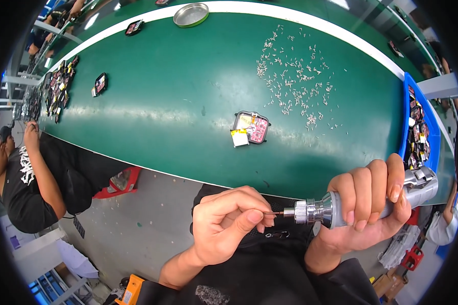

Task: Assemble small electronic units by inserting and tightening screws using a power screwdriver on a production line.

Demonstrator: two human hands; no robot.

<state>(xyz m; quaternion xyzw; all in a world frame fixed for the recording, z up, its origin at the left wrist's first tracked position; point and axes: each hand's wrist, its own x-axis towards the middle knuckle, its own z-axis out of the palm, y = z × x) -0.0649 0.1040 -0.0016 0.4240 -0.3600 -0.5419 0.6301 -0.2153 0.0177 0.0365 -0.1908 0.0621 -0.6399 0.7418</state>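
My right hand (366, 203) is wrapped round a grey electric screwdriver (331, 207), held sideways above the table's near edge with its tip toward the left. At that tip my left hand (229, 218) pinches the thin dark bit (275, 213) between thumb and fingers. Beyond my hands, a small open electronic device (258, 127) lies on the green table, a black case with a pink circuit board inside. A silvery-white battery pouch (239, 137) with yellow tape sits at its left side. Many small screws (303, 81) are scattered farther back to the right.
A blue bin (432, 137) full of similar devices stands at the right edge. More devices (60, 86) are heaped at the far left, with a single one (100, 84) nearby. A round metal dish (191, 15) sits at the back. A co-worker (40, 178) sits on the left.
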